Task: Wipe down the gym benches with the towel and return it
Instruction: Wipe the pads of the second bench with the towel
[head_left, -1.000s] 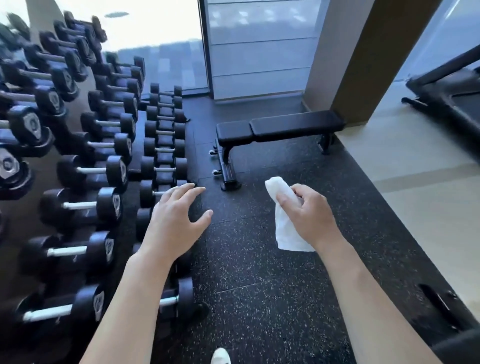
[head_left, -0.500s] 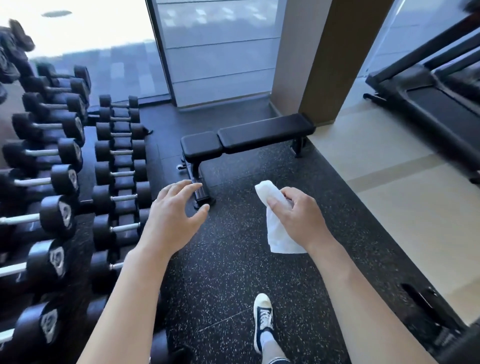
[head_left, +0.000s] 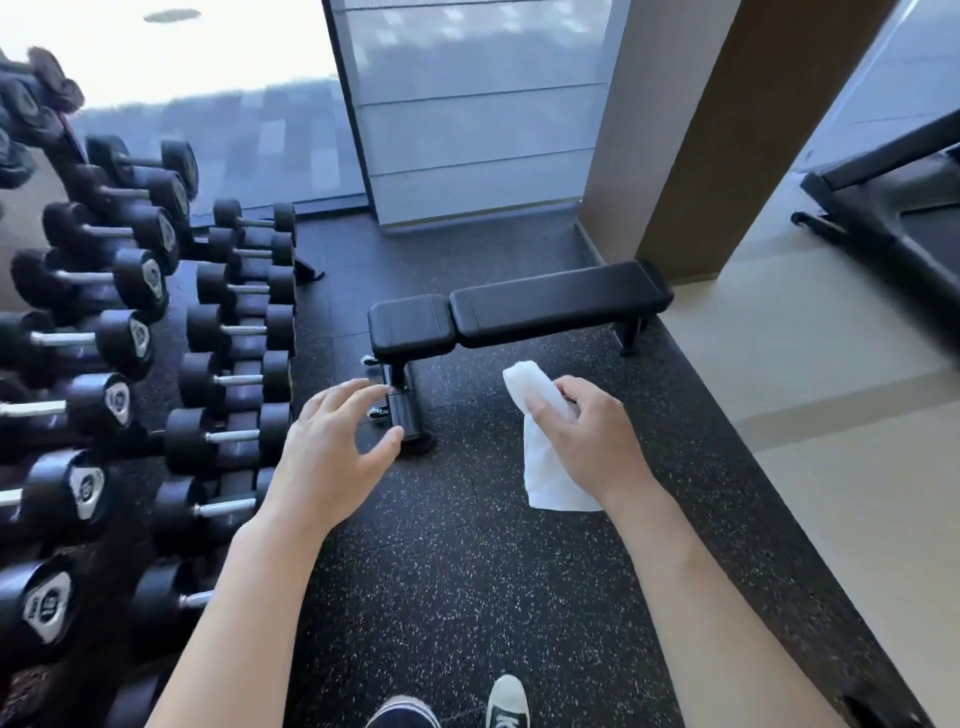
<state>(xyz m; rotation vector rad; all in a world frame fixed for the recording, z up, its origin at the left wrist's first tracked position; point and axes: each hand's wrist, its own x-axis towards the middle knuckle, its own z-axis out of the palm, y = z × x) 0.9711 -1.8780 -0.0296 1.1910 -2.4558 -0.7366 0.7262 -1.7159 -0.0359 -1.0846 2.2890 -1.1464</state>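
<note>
A black padded gym bench (head_left: 556, 306) stands ahead on the dark speckled floor, its short seat pad to the left and long pad to the right. My right hand (head_left: 587, 441) grips a white towel (head_left: 545, 467), which sticks up above the fingers and hangs down below the palm. My left hand (head_left: 332, 452) is held out in the air with relaxed, spread fingers and holds nothing. Both hands are in front of the bench and apart from it.
A rack of black dumbbells (head_left: 130, 364) fills the left side. A brown pillar (head_left: 727, 130) rises behind the bench's right end. A treadmill (head_left: 893, 208) stands at the far right on the beige floor (head_left: 831, 415). My shoes (head_left: 506, 701) show at the bottom.
The bench has come nearer and more central as I walk toward it. The dumbbell rack has slid left. Both hands keep their pose, the right still holding the towel.
</note>
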